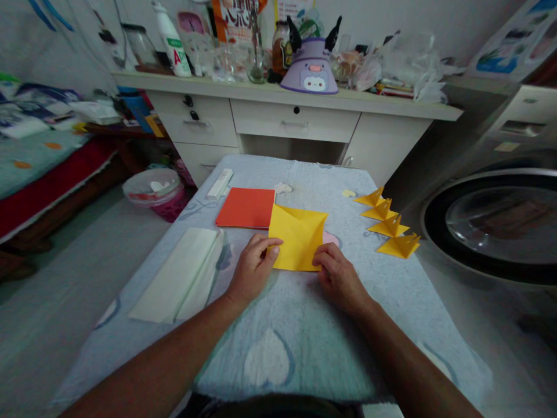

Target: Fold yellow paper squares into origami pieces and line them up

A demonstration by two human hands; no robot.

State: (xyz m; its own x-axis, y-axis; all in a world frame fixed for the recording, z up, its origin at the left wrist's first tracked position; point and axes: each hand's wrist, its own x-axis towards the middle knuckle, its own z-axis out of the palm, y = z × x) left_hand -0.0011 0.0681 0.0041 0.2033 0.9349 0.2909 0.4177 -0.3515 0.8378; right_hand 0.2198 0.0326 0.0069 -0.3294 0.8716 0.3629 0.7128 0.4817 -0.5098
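A square of yellow paper [298, 239] with creases across it is held slightly above the cloth-covered table. My left hand [255, 264] pinches its left edge between thumb and fingers. At the lower right corner, my right hand [337, 273] has its fingers closed on the same sheet. Just behind and to the left lies a stack of red-orange paper [246, 208], partly overlapped by the yellow sheet's left corner. Several folded yellow paper pieces [398, 246] with pointed tips stand in a row at the table's right side.
A folded pale cloth or paper [174, 276] lies left of my left arm, with a small white box [220, 184] beyond it. Behind the table [300, 342] stands a white drawer cabinet [296, 119]. A washing machine [513, 133] is at right, a pink bin [154, 191] at left.
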